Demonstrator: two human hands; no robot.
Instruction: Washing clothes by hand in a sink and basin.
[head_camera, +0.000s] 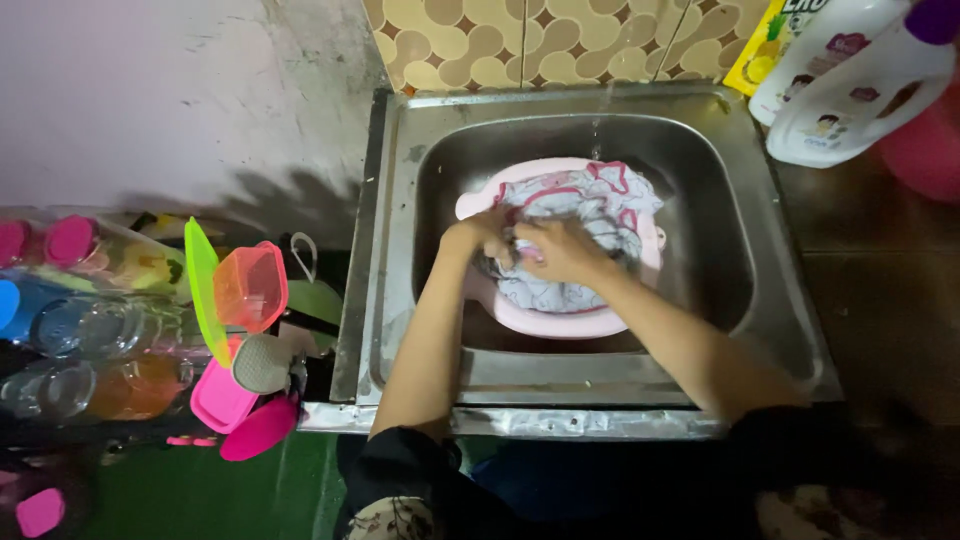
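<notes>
A pink plastic basin (560, 322) sits in a steel sink (780, 300). Inside it lies a wet white cloth with pink trim and a dark printed pattern (600, 205). My left hand (480, 235) grips the cloth at the basin's left side. Touching it, my right hand (560, 250) clutches a bunched part of the same cloth. Both hands press together over the middle of the basin. A thin stream of water (598, 125) falls from above onto the cloth's far edge.
A white detergent bottle (850, 85) lies on the counter at the right, beside a yellow packet (765, 45). Left of the sink a rack holds coloured plastic containers (250, 285), lids and glasses (90, 325). Patterned tiles (520, 40) back the sink.
</notes>
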